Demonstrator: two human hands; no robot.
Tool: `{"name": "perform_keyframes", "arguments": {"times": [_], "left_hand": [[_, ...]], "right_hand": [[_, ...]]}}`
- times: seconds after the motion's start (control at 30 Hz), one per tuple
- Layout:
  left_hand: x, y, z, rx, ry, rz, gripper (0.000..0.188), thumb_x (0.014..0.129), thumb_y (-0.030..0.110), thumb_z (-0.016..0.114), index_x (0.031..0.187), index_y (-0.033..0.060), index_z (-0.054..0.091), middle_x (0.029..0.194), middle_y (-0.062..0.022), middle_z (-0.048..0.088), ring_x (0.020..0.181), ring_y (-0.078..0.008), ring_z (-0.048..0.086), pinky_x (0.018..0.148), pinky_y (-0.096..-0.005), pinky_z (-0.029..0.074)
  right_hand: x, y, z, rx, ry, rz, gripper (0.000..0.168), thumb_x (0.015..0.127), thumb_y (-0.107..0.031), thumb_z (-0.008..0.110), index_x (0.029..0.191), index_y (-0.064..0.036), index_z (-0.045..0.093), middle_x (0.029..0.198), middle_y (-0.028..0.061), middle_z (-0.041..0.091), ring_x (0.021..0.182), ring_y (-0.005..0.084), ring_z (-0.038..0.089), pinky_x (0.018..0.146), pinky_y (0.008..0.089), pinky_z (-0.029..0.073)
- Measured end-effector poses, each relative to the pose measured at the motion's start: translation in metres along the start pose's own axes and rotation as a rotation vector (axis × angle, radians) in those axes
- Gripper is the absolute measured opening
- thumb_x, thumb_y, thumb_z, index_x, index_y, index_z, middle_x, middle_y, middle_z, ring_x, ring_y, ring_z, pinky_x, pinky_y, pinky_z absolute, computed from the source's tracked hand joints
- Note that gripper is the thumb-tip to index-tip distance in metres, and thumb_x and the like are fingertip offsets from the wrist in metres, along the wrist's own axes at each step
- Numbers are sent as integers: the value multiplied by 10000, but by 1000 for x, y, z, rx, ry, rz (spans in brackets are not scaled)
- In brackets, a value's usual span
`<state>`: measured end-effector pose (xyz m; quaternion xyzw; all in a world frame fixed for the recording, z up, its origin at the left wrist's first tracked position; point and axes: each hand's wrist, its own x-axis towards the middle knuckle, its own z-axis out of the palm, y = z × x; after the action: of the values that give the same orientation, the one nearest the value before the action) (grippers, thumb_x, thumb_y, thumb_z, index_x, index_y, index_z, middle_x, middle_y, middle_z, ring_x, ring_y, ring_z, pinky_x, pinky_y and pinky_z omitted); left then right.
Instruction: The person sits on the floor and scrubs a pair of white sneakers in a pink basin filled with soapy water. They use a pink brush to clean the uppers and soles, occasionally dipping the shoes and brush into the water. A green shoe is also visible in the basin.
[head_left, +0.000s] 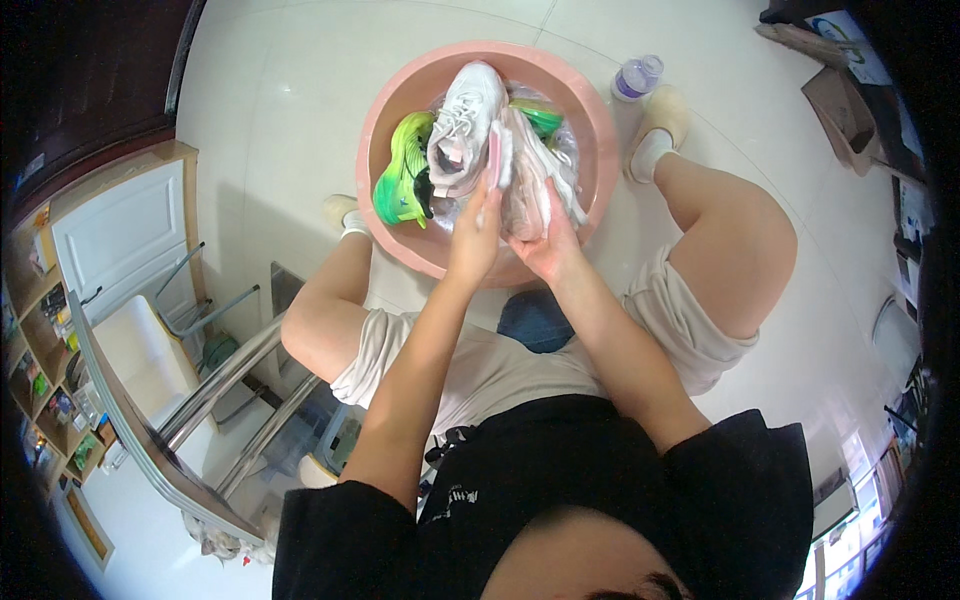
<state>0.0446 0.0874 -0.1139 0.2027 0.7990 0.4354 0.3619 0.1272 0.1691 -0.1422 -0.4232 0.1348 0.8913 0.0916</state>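
A pink plastic basin (379, 97) sits on the floor between my feet. In my left hand (475, 238) is a scrubbing brush (495, 154) with a pink handle and white bristles, close beside a shoe. My right hand (553, 244) grips the heel end of a pale pink and white sneaker (527, 180), tilted on its side. Left of the brush, a white lace-up sneaker (469, 112) leans with its toe up towards the far rim. A bright green and yellow shoe (401, 176) lies at the left wall. Another green shoe (541, 116) is mostly hidden behind the held sneaker.
A clear bottle with a purple label (636, 79) stands right of the basin, near my slippered foot (664, 124). Metal rails (225, 379) and a white cabinet (124, 217) are on the left. A brown bin (844, 120) stands at the far right.
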Motion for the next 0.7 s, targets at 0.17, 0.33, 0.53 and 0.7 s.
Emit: {"name": "perform_keyframes", "arguments": {"times": [0.17, 0.33, 0.53, 0.7], "left_hand": [[-35, -2, -14, 299, -105, -42, 408, 922, 262, 417, 1301, 110, 409, 1143, -208, 547, 1098, -283, 521, 882, -343, 402], [23, -15, -8, 171, -13, -141, 377, 898, 346, 452, 1162, 95, 552, 1095, -207, 570, 1028, -265, 573, 833, -319, 432], [-45, -5, 3, 328, 13, 135, 339, 895, 305, 463, 1074, 54, 604, 925, -226, 603, 866, -282, 632, 733, -364, 469], [26, 15, -1, 290, -43, -457, 304, 884, 222, 496, 1128, 59, 577, 1087, -222, 553, 992, -290, 587, 826, -350, 447]], "right_hand": [[9, 5, -15, -143, 96, -26, 582, 823, -473, 539, 1297, -178, 378, 1287, 28, 441, 1186, 207, 407, 965, 467, 322], [7, 14, -9, -264, 305, -32, 721, 752, -475, 637, 1326, -172, 323, 1335, 66, 383, 1228, 218, 354, 993, 512, 243], [30, 22, -32, -128, 307, -156, 576, 765, -355, 671, 1230, -106, 441, 1197, 64, 511, 1054, 196, 518, 837, 391, 450], [18, 27, -9, -162, 322, -207, 538, 797, -470, 582, 1194, -123, 474, 1151, 41, 541, 1021, 192, 529, 828, 342, 445]]}}
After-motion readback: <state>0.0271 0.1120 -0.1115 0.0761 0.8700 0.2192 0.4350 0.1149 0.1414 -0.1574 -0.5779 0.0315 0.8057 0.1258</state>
